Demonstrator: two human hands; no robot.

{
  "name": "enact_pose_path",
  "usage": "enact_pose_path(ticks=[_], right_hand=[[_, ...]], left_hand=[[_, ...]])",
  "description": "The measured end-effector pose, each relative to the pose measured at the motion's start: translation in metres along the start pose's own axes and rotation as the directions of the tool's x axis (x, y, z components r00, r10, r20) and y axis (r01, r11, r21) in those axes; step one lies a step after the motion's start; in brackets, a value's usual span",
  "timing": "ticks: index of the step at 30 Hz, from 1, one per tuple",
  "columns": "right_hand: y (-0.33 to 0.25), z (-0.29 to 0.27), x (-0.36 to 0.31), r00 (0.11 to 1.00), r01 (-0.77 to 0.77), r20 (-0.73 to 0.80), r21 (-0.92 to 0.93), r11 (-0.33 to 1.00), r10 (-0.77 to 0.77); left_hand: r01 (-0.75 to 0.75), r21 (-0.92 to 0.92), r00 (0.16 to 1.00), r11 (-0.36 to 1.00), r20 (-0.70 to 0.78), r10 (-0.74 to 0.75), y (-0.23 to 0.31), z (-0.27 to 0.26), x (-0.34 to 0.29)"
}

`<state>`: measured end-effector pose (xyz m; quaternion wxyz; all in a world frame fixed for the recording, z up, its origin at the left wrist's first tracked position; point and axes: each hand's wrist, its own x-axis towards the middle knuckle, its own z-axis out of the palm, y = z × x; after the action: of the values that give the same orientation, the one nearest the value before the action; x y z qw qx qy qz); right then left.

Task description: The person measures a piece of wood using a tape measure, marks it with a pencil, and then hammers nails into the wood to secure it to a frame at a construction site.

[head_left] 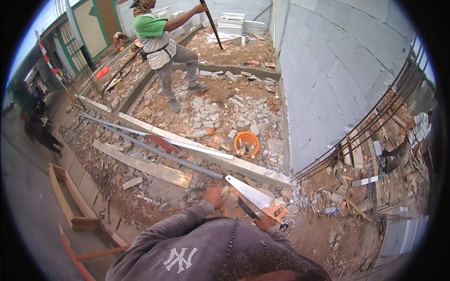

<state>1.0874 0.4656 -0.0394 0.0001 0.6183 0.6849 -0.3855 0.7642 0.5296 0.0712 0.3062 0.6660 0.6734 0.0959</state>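
My right hand (266,223) is closed round the handle of a knife with a long dark blade (247,207), which points up and left. Just beyond it lies a handsaw (250,191) with a bright toothed blade and an orange-brown handle (276,210). To the left, my left hand (215,197) is low over the rubble, its fingers curled; whatever it may hold is hidden. Near it ends a long grey metal profile (187,164). A white metal strip (187,146) lies alongside, on the low wall.
Beyond the low wall (262,173), an orange bucket (246,144) stands among broken masonry. Farther off, a person in green (157,44) holds a dark pole. Rusty bars (328,161) jut beside the grey block wall (323,79). A plank (145,165) and wooden frame (70,199) lie left.
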Motion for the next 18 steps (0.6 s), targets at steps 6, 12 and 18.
enact_pose_path(ticks=[6,12,18], right_hand=[[-0.010,0.019,-0.013,0.988,-0.118,0.101,0.029,0.993,0.114],[-0.021,0.039,-0.031,0.983,-0.181,-0.006,0.161,0.970,0.184],[-0.029,0.054,-0.034,0.968,-0.117,-0.188,0.247,0.962,0.166]], left_hand=[[-0.039,-0.025,0.999,0.999,0.027,0.040,-0.005,-0.006,-0.006],[-0.096,-0.051,0.994,0.994,0.044,0.099,-0.009,-0.009,-0.011],[-0.116,-0.059,0.989,0.991,0.082,0.121,-0.023,0.001,-0.007]])
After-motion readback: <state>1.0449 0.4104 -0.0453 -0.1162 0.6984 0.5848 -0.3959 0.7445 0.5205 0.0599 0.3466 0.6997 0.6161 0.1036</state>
